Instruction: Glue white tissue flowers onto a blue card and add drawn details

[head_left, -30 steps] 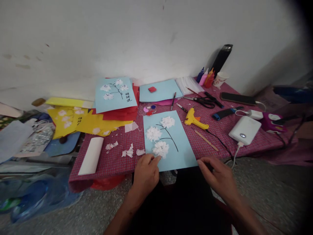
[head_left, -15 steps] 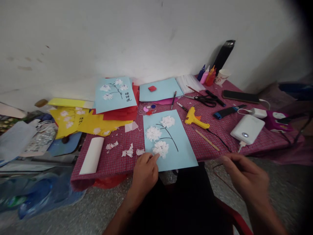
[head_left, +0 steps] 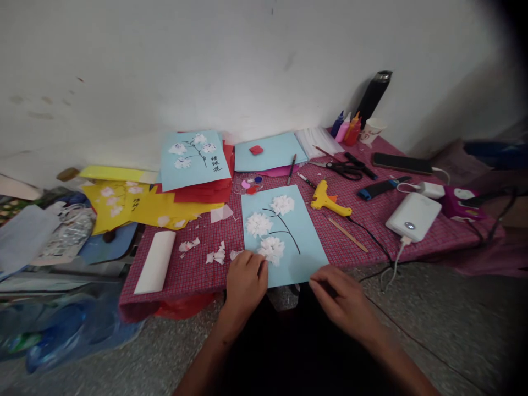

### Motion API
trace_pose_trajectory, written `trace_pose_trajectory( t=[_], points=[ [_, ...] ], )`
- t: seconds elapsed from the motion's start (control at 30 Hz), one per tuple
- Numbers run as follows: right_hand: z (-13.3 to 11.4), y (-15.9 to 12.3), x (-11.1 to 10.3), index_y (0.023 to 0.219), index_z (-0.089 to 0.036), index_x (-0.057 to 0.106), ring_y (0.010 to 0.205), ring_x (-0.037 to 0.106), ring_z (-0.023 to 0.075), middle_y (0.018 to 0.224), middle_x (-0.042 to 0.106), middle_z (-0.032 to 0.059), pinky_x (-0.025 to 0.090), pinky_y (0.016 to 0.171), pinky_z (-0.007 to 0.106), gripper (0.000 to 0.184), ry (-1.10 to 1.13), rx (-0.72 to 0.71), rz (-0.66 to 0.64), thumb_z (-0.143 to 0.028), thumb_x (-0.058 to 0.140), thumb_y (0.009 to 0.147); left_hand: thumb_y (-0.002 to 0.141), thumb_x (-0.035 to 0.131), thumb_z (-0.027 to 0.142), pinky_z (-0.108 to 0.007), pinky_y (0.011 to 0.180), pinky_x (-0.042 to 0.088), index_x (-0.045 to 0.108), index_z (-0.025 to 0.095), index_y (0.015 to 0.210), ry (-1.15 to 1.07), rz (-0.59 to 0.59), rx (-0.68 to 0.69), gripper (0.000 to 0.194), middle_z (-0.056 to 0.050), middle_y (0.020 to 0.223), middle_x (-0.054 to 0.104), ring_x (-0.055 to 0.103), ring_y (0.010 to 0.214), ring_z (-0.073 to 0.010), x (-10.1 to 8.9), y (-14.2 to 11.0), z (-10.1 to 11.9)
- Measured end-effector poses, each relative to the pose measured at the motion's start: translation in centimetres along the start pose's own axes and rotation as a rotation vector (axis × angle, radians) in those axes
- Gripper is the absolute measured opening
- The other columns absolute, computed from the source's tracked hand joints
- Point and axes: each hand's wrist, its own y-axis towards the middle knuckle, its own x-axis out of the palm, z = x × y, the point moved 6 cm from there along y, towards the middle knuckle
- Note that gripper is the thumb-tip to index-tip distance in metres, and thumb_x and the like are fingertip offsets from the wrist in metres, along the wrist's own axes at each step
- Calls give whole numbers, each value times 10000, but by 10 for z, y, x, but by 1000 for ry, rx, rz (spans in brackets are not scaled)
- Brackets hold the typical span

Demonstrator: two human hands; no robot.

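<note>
A light blue sheet of paper (head_left: 311, 239) hangs slightly over the table's front edge. Three crumpled white paper flowers, the lowest (head_left: 272, 249) near my left fingers, sit along a drawn black stem (head_left: 293, 239). My left hand (head_left: 247, 279) is closed at the sheet's lower left edge, fingertips beside the lowest flower. On the lower right corner, my right hand (head_left: 340, 297) pinches the paper between thumb and bent fingers. Torn white tissue scraps (head_left: 216, 253) lie left of the sheet.
To the right are a yellow glue gun (head_left: 330, 201), a wooden stick (head_left: 348, 235), scissors (head_left: 344, 169), a utility knife (head_left: 381, 188) and a white power bank (head_left: 413, 217) with cables. A white roll (head_left: 155, 261) lies left; a finished flower picture (head_left: 177, 179) rests on red sheets behind.
My right hand has come left from beside the table to the sheet's lower right corner. My left hand has drawn its finger back from the lowest flower to the paper's edge.
</note>
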Motion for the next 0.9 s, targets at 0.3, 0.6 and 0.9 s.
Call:
trace_pose_trajectory(
  t=[0.3, 0.6, 0.9],
  points=[
    [1, 8, 23, 1117, -224, 595, 1038, 638, 210, 1162, 625, 93, 526, 898, 347, 171, -111, -44, -108, -223, 553, 952, 968, 525, 246, -351, 829, 462, 653, 204, 930, -63, 14, -19, 140, -51, 895, 626, 587, 904, -214, -1, 1, -6],
    [-18, 19, 34, 1104, -212, 636, 869, 657, 201, 997, 661, 75, 525, 776, 317, 196, -178, 18, -221, -253, 496, 973, 981, 507, 248, -337, 819, 464, 654, 211, 958, -75, -7, -16, 154, -45, 908, 646, 603, 909, -208, -2, 4, -8],
    [-34, 36, 71, 1335, -214, 576, 866, 709, 255, 1011, 742, 96, 509, 755, 344, 391, -407, 69, -421, -299, 501, 961, 984, 496, 234, -324, 806, 467, 634, 217, 988, -106, -19, 0, 140, -39, 925, 657, 614, 892, -202, -2, 4, -15]
  ],
)
